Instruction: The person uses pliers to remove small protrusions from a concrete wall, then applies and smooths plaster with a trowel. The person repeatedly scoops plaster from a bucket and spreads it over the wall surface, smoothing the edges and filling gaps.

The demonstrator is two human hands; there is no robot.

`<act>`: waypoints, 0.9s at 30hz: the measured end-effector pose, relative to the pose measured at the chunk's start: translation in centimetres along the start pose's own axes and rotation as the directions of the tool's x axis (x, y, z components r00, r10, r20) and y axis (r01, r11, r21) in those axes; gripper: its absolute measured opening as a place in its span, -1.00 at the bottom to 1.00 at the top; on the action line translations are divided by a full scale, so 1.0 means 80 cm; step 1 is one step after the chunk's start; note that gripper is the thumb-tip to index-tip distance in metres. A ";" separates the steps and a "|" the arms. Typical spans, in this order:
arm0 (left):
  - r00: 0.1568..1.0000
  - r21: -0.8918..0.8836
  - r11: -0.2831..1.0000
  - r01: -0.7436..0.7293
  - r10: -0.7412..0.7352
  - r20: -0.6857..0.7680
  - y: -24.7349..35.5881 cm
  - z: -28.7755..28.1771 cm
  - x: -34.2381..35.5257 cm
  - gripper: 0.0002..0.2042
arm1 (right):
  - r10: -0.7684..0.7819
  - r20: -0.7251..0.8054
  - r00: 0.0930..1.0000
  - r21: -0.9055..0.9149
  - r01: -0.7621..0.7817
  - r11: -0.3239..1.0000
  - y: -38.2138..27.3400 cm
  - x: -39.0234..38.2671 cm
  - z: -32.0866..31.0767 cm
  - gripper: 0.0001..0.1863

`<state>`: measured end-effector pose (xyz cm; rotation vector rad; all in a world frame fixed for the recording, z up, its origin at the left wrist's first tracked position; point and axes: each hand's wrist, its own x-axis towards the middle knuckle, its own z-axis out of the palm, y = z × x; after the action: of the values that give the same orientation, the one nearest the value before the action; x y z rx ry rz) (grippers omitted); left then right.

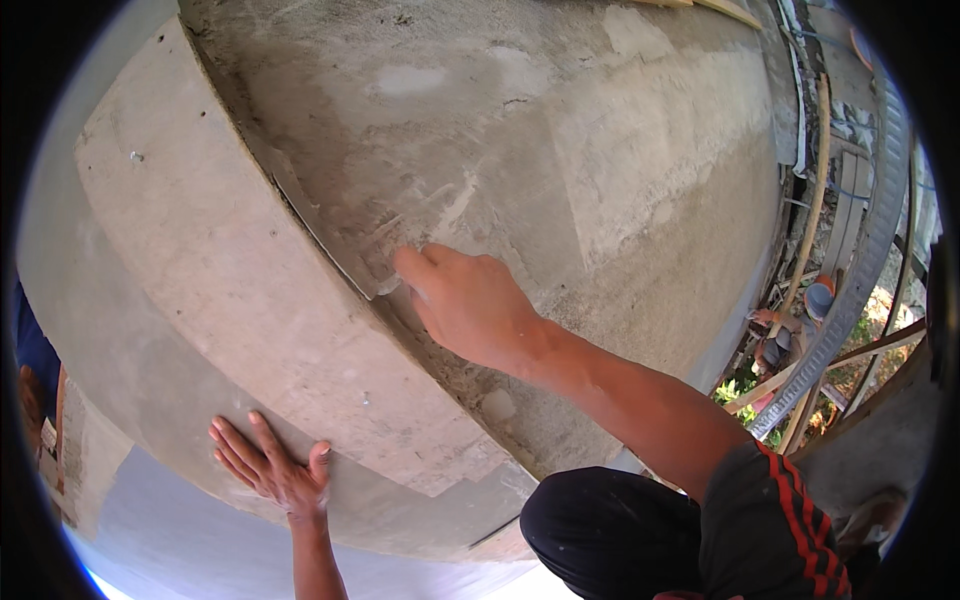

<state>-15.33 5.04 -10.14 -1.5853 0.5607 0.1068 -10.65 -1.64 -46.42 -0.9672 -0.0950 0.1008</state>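
My right hand [468, 308] is closed round the handle of a trowel, mostly hidden by the fingers. The trowel's thin metal blade [335, 262] lies along the raised edge of a pale board [250, 280], against the rough cement surface [420, 160]. Wet-looking smears of mortar [455, 205] show on that surface just beyond the hand. My left hand [275, 468] rests flat, fingers spread, across the board's lower edge and the smooth grey wall [130, 330]. A few nail heads stick out of the board.
My bent knee [610, 530] in black trousers is close below my right arm. At right, a drop shows wooden poles [822, 180], a ridged metal strip [850, 290] and a person [790, 340] lower down. Another person's dark blue clothing [35, 345] appears at the left rim.
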 end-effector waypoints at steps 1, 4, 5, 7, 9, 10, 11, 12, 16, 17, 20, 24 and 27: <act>1.000 0.002 1.000 -0.002 0.002 -0.006 -0.001 0.002 -0.001 -0.02 | 0.014 0.014 1.000 0.000 -0.014 1.000 0.001 -0.009 0.004 -0.82; 1.000 0.005 1.000 0.000 0.000 -0.009 -0.002 0.006 -0.001 -0.02 | 0.029 0.026 0.999 -0.006 -0.029 1.000 0.004 -0.036 0.015 -0.81; 1.000 0.005 1.000 0.003 -0.003 -0.009 -0.002 0.007 -0.001 -0.02 | 0.030 0.024 0.999 -0.009 -0.029 1.000 0.005 -0.044 0.018 -0.81; 1.000 0.004 1.000 0.004 -0.004 -0.007 -0.002 0.007 0.000 -0.01 | 0.021 0.008 1.000 -0.002 -0.021 1.000 0.009 -0.062 0.027 -0.82; 1.000 0.005 1.000 0.006 -0.006 -0.007 -0.002 0.008 0.000 -0.01 | 0.036 0.020 0.999 -0.004 -0.036 0.999 0.010 -0.079 0.034 -0.82; 1.000 0.005 1.000 0.007 -0.007 -0.008 -0.002 0.008 0.000 -0.01 | 0.056 0.039 0.998 -0.011 -0.056 0.998 0.009 -0.088 0.035 -0.82; 1.000 0.005 1.000 0.009 -0.009 -0.009 -0.002 0.007 0.000 -0.01 | 0.076 0.058 0.995 -0.018 -0.075 0.997 0.008 -0.098 0.037 -0.82; 1.000 0.006 1.000 0.011 -0.011 -0.010 -0.003 0.007 0.000 -0.01 | 0.077 0.068 0.995 -0.020 -0.076 0.997 0.008 -0.106 0.037 -0.82; 1.000 0.012 1.000 0.024 -0.024 -0.006 -0.002 -0.006 -0.002 -0.01 | 0.079 0.103 0.992 -0.041 -0.075 0.996 0.006 -0.156 0.039 -0.76; 1.000 0.010 0.999 0.031 -0.031 -0.005 -0.002 -0.010 -0.002 -0.01 | 0.077 0.111 0.991 -0.053 -0.072 0.996 0.005 -0.172 0.040 -0.74; 0.999 -0.005 0.999 0.045 -0.045 0.011 0.005 -0.009 -0.004 -0.02 | 0.088 0.180 0.980 -0.105 -0.069 0.992 0.017 -0.237 0.025 -0.72; 0.997 -0.078 0.995 0.061 -0.064 -0.032 0.015 0.005 0.002 -0.06 | 0.134 0.013 0.991 -0.143 -0.131 0.981 0.015 -0.291 -0.023 -0.70; 0.990 -0.088 0.995 0.051 -0.062 -0.127 0.003 -0.009 0.017 -0.11 | 0.177 -0.258 0.950 -0.096 -0.207 0.974 -0.001 -0.266 -0.038 -0.72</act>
<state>-14.40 3.98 -10.86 -1.6978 0.6186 -0.0154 -31.35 -6.90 -48.86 -1.1025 0.2275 0.1541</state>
